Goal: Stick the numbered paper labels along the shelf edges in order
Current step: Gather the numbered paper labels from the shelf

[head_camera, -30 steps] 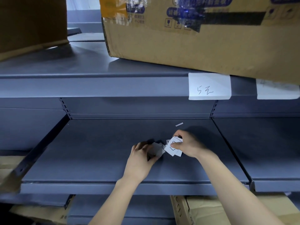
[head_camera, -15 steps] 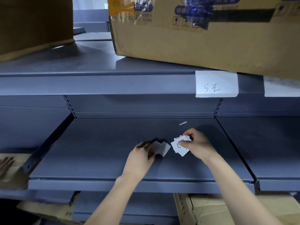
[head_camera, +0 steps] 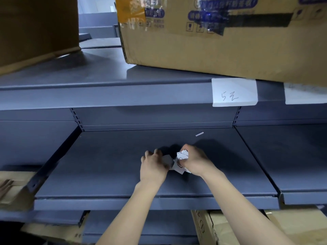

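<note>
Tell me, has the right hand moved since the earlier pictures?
Yes. Against the white strip on the shelf, the right hand, holding paper labels, shifted left, toward the left hand.

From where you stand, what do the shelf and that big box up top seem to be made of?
Shelf: likely sheet metal with a matte grey-blue coat; thin folded front edge, slotted uprights. Big box: brown corrugated cardboard, dull, with shiny clear tape over its printing.

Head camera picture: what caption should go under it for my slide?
Two bare hands, left hand and right hand, sort small white paper labels on a grey metal shelf.
</note>
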